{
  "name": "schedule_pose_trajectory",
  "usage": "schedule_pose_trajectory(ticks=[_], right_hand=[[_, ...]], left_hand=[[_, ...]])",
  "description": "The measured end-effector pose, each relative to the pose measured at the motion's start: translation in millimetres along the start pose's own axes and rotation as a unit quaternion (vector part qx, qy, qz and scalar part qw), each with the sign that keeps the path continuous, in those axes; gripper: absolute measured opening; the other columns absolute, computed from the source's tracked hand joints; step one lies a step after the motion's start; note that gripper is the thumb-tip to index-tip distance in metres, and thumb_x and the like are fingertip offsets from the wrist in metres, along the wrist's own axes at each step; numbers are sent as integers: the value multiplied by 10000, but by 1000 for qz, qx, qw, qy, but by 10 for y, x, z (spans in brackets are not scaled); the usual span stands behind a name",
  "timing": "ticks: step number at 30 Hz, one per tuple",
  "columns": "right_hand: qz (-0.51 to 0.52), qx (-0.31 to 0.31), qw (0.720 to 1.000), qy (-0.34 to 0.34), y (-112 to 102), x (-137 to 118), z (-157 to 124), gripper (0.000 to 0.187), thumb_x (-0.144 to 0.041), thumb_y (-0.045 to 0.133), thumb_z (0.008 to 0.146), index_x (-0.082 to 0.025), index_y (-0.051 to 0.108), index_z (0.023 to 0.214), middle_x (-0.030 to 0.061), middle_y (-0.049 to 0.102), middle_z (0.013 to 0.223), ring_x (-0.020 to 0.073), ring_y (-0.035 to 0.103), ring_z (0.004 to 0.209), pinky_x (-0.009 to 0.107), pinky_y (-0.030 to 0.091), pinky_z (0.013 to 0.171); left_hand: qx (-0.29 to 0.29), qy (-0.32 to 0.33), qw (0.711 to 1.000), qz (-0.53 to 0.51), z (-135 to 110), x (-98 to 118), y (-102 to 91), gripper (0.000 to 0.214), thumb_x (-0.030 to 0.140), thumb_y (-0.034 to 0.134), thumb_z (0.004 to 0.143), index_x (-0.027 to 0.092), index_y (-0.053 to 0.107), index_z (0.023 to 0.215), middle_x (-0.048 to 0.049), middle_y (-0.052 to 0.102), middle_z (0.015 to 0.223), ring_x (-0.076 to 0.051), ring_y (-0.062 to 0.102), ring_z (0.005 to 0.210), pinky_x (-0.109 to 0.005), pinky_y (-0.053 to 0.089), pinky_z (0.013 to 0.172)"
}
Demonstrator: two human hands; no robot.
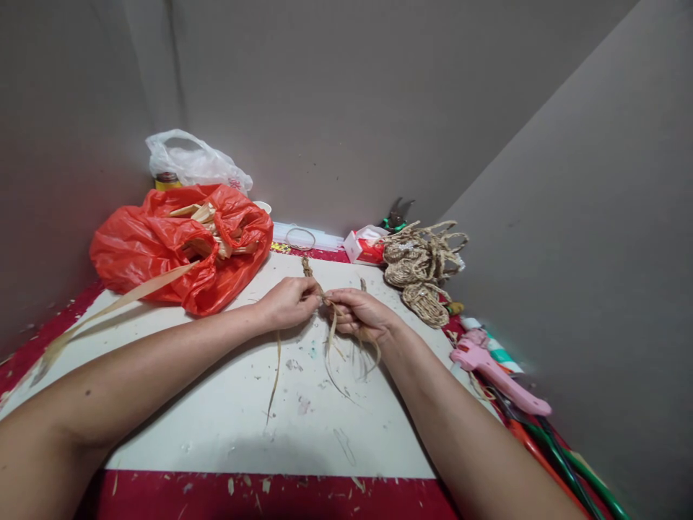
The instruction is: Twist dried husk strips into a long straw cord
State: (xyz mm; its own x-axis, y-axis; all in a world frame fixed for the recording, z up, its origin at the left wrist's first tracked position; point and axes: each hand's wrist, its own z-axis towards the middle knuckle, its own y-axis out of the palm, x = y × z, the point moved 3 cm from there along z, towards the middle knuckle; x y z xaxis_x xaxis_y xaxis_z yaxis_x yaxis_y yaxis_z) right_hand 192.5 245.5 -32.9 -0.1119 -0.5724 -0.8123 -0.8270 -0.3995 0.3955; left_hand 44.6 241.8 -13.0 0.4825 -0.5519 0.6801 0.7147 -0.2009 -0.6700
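Over the middle of the white board (216,426), my two hands meet at a twisted straw cord (307,267). My left hand (292,302) pinches it, and the cord's finished end sticks out beyond the fingers, away from me. Right beside it, my right hand (360,312) is closed on the cord's loose end. Thin straw strands (331,347) hang from between the hands toward me, and another strand (277,375) dangles below the left hand. The fingertips partly hide the spot where the strands join.
At the left lies a red plastic bag (146,245) of dry straw strips, one trailing over the board. Small woven straw slippers (419,271) pile up at the back right, near a tissue pack (365,249) and pliers (397,217). A pink glue gun (498,375) lies along the right edge.
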Motion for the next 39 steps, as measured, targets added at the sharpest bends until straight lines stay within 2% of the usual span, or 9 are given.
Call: schedule_pose_trajectory(ticks=[3, 7, 13, 16, 24, 29, 34, 39], right_hand=[[14, 1, 1000, 4, -1, 6, 1, 191, -207, 566, 745, -153, 425, 627, -119, 190, 437, 7, 75, 372, 101, 126, 312], [18, -1, 1000, 4, -3, 18, 1, 191, -202, 577, 744, -155, 424, 639, -120, 205, 447, 8, 90, 371, 99, 138, 312], [27, -23, 999, 17, 15, 21, 6, 128, -190, 529, 763, -134, 473, 663, -115, 210, 444, 11, 101, 363, 99, 136, 306], [33, -25, 999, 29, 32, 17, 1, 141, -186, 503, 768, -144, 458, 641, -110, 213, 430, 16, 110, 350, 101, 131, 299], [24, -26, 999, 30, 65, 29, -4, 193, -207, 501, 785, -155, 416, 620, -110, 213, 442, 13, 115, 350, 104, 136, 306], [13, -32, 999, 24, 89, 21, -14, 207, -230, 521, 787, -162, 397, 635, -113, 208, 456, 13, 101, 361, 103, 128, 314], [-4, -27, 1000, 2, 90, 17, -15, 208, -288, 579, 778, -153, 443, 695, -122, 203, 459, 12, 90, 374, 104, 119, 322], [-14, -31, 999, -5, 47, 36, 8, 220, -248, 600, 752, -161, 416, 670, -119, 215, 468, 8, 98, 377, 110, 113, 328]], left_hand=[[-9, 0, 998, 69, -14, 17, -18, 256, 300, 321, 874, 170, 524, 788, -27, 553, 675, -139, 493, 626, -245, 352, 622], [-26, -7, 991, 129, -46, 37, -21, 344, 410, 243, 902, 188, 500, 847, -24, 534, 666, -167, 499, 622, -270, 349, 618], [15, 19, 999, 30, 8, -27, -8, 206, 308, 313, 885, 194, 428, 757, 16, 464, 644, -132, 449, 610, -251, 351, 621], [34, 10, 999, -2, 42, -65, -1, 208, 296, 347, 873, 192, 397, 700, 26, 436, 636, -117, 420, 605, -241, 339, 607], [28, -23, 999, -26, 60, -97, 47, 205, 279, 373, 860, 186, 396, 679, 30, 444, 618, -112, 410, 588, -239, 319, 581], [53, -35, 998, -1, 62, -85, 58, 195, 279, 387, 856, 189, 399, 684, 30, 443, 611, -115, 408, 581, -245, 308, 580], [71, -50, 996, 11, 49, -73, 54, 171, 264, 401, 847, 188, 425, 696, 31, 447, 608, -115, 405, 577, -245, 303, 576], [82, -72, 994, -29, 61, -90, 21, 155, 265, 426, 821, 177, 459, 698, 29, 468, 604, -113, 420, 587, -242, 312, 580]])
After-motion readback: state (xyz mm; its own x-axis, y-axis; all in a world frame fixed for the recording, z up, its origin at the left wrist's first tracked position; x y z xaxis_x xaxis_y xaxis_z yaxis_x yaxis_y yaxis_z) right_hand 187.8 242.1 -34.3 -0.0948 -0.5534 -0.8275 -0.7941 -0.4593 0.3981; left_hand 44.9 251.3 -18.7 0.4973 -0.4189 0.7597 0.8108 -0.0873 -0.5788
